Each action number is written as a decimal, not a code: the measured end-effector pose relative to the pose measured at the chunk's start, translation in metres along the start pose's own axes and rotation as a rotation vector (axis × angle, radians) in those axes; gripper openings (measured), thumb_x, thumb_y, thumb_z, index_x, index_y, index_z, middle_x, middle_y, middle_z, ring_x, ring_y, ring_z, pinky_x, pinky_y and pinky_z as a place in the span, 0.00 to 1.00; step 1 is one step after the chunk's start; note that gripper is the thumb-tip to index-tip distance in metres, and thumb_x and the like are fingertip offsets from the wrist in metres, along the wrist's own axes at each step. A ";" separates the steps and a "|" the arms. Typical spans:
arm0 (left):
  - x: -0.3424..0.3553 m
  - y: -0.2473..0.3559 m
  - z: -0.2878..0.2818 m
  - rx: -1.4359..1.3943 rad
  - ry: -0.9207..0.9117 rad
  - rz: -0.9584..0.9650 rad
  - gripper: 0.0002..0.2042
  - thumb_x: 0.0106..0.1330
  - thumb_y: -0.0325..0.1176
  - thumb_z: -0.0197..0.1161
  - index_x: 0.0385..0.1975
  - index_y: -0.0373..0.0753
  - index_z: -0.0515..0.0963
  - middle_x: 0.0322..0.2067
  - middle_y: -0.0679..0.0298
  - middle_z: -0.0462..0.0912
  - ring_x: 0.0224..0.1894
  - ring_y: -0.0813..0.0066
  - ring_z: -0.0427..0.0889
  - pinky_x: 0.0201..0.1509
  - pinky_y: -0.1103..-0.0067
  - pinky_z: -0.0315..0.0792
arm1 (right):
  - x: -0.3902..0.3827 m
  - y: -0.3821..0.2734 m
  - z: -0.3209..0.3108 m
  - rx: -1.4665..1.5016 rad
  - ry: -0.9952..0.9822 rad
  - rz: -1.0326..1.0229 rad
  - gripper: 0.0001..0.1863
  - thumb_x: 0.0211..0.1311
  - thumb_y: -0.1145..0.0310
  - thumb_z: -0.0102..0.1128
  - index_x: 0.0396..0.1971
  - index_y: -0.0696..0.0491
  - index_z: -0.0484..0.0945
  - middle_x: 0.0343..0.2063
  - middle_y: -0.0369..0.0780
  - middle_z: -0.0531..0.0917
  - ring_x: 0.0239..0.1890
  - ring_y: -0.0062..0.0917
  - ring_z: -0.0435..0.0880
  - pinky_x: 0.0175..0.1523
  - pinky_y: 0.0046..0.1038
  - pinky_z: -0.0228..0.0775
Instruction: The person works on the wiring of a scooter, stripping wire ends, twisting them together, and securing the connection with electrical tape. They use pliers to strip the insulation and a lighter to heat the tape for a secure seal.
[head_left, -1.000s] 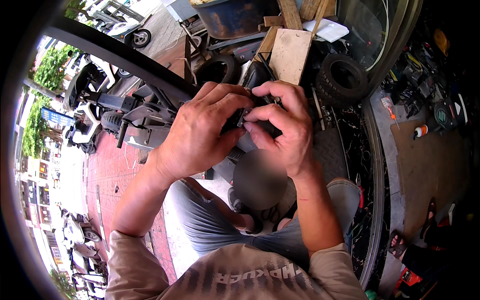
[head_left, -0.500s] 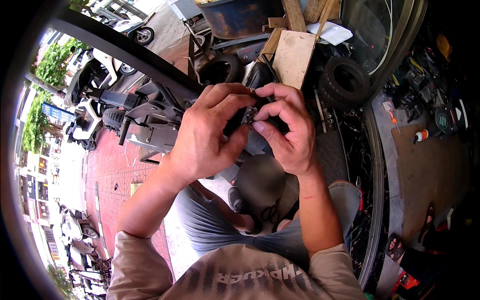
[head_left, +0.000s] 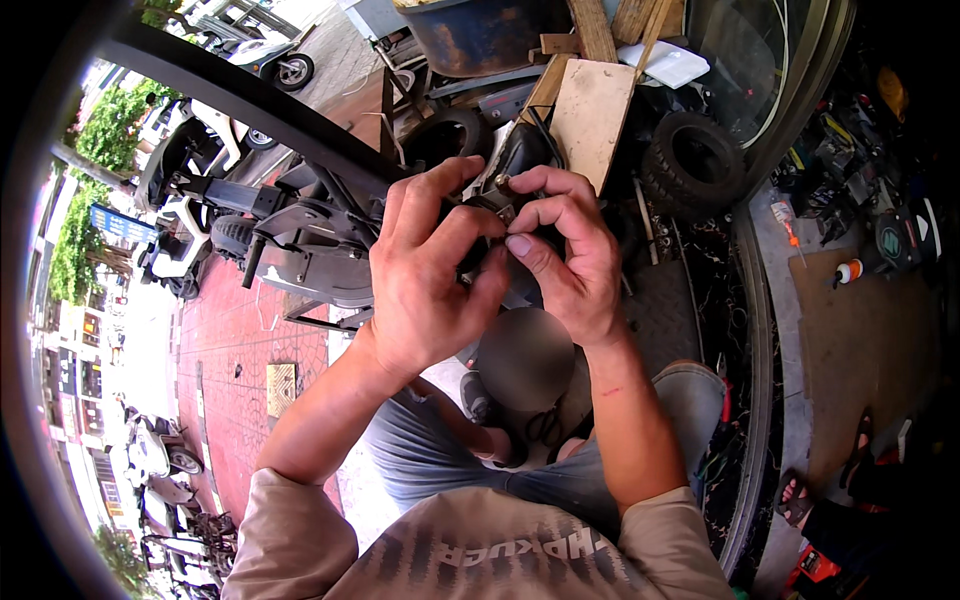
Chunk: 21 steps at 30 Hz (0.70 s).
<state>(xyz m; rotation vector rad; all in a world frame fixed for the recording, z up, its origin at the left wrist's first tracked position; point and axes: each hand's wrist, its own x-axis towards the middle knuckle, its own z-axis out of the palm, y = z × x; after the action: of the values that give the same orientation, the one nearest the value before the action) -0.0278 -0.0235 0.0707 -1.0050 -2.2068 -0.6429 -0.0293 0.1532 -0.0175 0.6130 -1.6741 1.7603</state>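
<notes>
In front of my chest, both hands meet at a small metal part point(head_left: 507, 214), mostly covered by fingers and too small to name. My left hand point(head_left: 425, 270) pinches it from the left with thumb and bent index finger; the middle of that hand's other fingers lifts away from it. From the right, my right hand point(head_left: 575, 260) grips the part between thumb and curled fingertips. Just beyond the fingers lies a black scooter seat-like shape point(head_left: 522, 150). Below the hands, a round patch point(head_left: 525, 360) is blurred out.
A grey electric scooter point(head_left: 310, 262) stands left. Ahead are a pale board point(head_left: 592, 125), wooden planks point(head_left: 593, 30), a dark tub point(head_left: 480, 40) and loose tyres point(head_left: 692, 162). A metal door track point(head_left: 752, 420) runs along the right. Another person's sandalled foot point(head_left: 795, 500) is beyond it.
The left hand's upper finger has lifted off the part and its fingers have shifted slightly. The right hand keeps its pinch. The view has moved a little.
</notes>
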 end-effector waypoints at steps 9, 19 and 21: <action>-0.004 -0.003 0.006 -0.018 -0.013 -0.058 0.11 0.57 0.18 0.72 0.38 0.37 0.83 0.67 0.45 0.82 0.63 0.48 0.86 0.66 0.62 0.82 | -0.001 0.003 0.000 -0.001 -0.015 -0.003 0.07 0.70 0.71 0.76 0.42 0.55 0.87 0.58 0.43 0.85 0.64 0.37 0.82 0.72 0.39 0.72; -0.010 -0.013 0.017 -0.060 0.097 0.016 0.10 0.59 0.17 0.69 0.38 0.35 0.81 0.63 0.45 0.86 0.56 0.51 0.89 0.60 0.64 0.85 | 0.004 0.003 -0.001 -0.029 -0.028 -0.034 0.07 0.68 0.73 0.77 0.42 0.54 0.87 0.58 0.43 0.85 0.63 0.37 0.81 0.71 0.39 0.72; -0.012 -0.013 0.021 -0.076 0.131 0.006 0.10 0.58 0.17 0.70 0.38 0.36 0.81 0.61 0.47 0.86 0.55 0.52 0.89 0.58 0.65 0.85 | 0.004 0.003 -0.002 -0.043 -0.034 -0.040 0.07 0.67 0.74 0.77 0.42 0.54 0.87 0.59 0.43 0.85 0.63 0.38 0.81 0.71 0.40 0.72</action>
<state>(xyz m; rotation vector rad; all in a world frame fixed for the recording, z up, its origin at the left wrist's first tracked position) -0.0390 -0.0241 0.0453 -0.9786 -2.0778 -0.7730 -0.0344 0.1556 -0.0169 0.6561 -1.7071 1.6900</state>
